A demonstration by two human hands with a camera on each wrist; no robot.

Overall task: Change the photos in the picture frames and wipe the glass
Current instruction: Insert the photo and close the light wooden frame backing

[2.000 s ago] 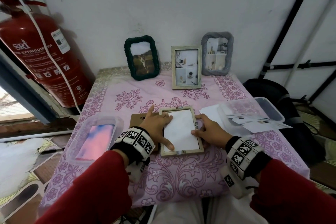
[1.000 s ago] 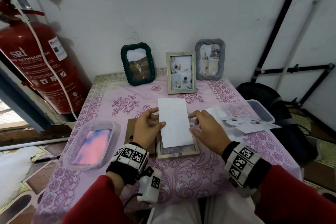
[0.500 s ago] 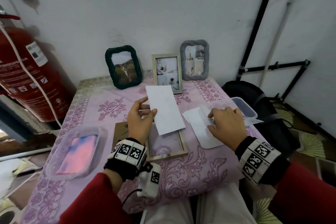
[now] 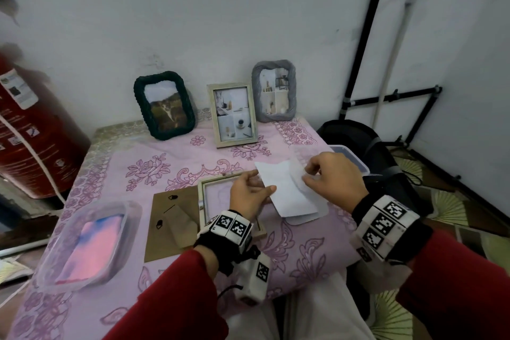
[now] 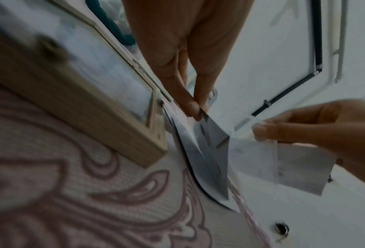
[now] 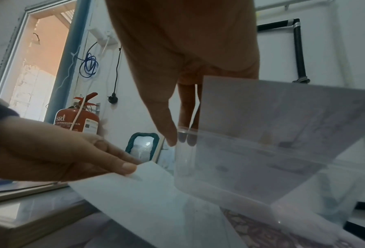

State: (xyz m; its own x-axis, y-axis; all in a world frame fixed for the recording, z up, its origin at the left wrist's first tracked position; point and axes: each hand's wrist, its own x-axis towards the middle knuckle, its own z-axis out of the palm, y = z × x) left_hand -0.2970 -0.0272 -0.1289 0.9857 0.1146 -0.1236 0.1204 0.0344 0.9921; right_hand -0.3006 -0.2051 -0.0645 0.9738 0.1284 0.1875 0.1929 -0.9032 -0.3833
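Observation:
My left hand (image 4: 265, 183) pinches a white photo (image 4: 289, 193) by its left edge, back side up, just right of the wooden frame (image 4: 218, 196). That frame lies face down on the pink cloth with no photo in it. Its brown backing board (image 4: 171, 218) lies to the left. My right hand (image 4: 306, 174) pinches the raised far edge of a clear plastic lid (image 4: 311, 219) that sits under the photo. In the right wrist view the right hand (image 6: 179, 135) grips the lid (image 6: 219, 159) above the photo (image 6: 156, 193).
Three photo frames stand at the back wall: green (image 4: 164, 105), wooden (image 4: 234, 114), grey (image 4: 274, 91). A clear tub (image 4: 69, 279) with a pink-blue cloth sits front left, another tub (image 4: 350, 157) at the right edge. A fire extinguisher (image 4: 27, 132) stands left, a black bag (image 4: 358, 141) right.
The photo was lifted out of the frame and my left hand has carried it right, over the lid. My right hand went from resting flat on the lid to pinching its raised edge.

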